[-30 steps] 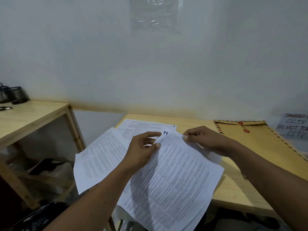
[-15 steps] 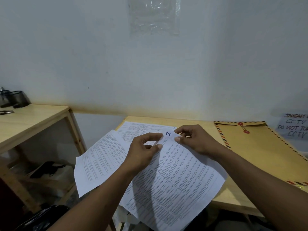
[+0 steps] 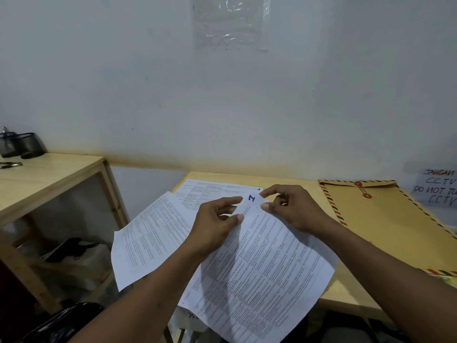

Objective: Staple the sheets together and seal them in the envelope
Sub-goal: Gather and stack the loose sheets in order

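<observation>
1. A person's left hand [image 3: 215, 226] and right hand [image 3: 294, 209] both pinch the top corner of a bunch of printed sheets [image 3: 259, 268], thumb against fingertips, beside a blue handwritten mark.
2. The sheets hang past the near edge of the wooden table [image 3: 346, 290], their lower ends unsupported. One loose sheet [image 3: 148, 238] fans out to the left, and another page [image 3: 212, 191] lies flat on the table behind the hands.
3. The thin office paper looks light, limp and easily creased. The pages will probably slide over one another, so squaring the edges and keeping the corner pinch seems the soundest hold for stapling.
4. The brown string-tie envelope [image 3: 385, 224] lies flat to the right, near the sheets but apart from them, with its flap apparently closed.
5. No stapler can be made out. A small metal object [image 3: 10, 165] on the side table [image 3: 49, 174] is too blurred to identify.
</observation>
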`<state>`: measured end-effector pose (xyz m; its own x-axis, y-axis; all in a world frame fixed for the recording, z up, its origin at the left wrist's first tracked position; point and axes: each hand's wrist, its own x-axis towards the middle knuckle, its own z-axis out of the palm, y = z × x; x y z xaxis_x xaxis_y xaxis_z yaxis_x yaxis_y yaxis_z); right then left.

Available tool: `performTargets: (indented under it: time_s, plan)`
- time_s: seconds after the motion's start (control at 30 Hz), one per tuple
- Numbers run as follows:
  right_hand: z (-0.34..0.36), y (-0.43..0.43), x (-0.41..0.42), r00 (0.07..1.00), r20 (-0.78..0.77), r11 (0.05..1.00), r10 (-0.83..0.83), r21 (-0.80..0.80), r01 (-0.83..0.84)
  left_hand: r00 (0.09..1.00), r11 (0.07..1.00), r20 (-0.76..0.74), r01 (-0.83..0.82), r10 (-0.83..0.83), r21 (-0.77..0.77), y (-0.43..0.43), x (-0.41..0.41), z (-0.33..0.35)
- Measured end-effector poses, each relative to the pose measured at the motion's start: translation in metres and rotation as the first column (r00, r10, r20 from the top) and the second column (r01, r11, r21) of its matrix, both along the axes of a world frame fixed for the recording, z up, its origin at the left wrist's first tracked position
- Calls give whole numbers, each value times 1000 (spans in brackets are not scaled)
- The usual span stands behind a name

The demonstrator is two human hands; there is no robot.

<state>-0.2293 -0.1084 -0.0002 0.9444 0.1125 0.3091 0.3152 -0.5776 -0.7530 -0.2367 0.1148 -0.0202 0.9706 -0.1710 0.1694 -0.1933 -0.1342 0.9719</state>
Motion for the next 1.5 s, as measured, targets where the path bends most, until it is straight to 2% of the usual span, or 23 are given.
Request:
performTargets:
  time_s: [0.2,0.37,0.6,0.8,1.0,1.23,1.5]
  plan:
    - [-5,0,1,994,91,998,-52,-20,54,999,998,-7,-52,52,-20,-6,-3,-3]
    - [-4,1,0,995,92,999,-46,-10,47,995,993,-11,-102,102,-56,-7,-4,-3]
    - [5,-4,0,1000,-10,996,12,-83,-12,987,981,-12,-159,159,-112,4,2,0]
    - [6,2,1,1000,11,999,23,-47,-22,998,996,-49,-53,49,-75,7,0,3]
    - [5,1,6,999,-16,992,28,-120,-30,993,994,54,-108,108,0,12,2,5]
    - [-1,-3,7,999,-49,991,-14,-132,7,989,991,59,-135,135,1,15,3,9]
    - [-11,-10,7,982,-172,991,-78,-124,57,981,984,79,-176,175,11,24,9,9]
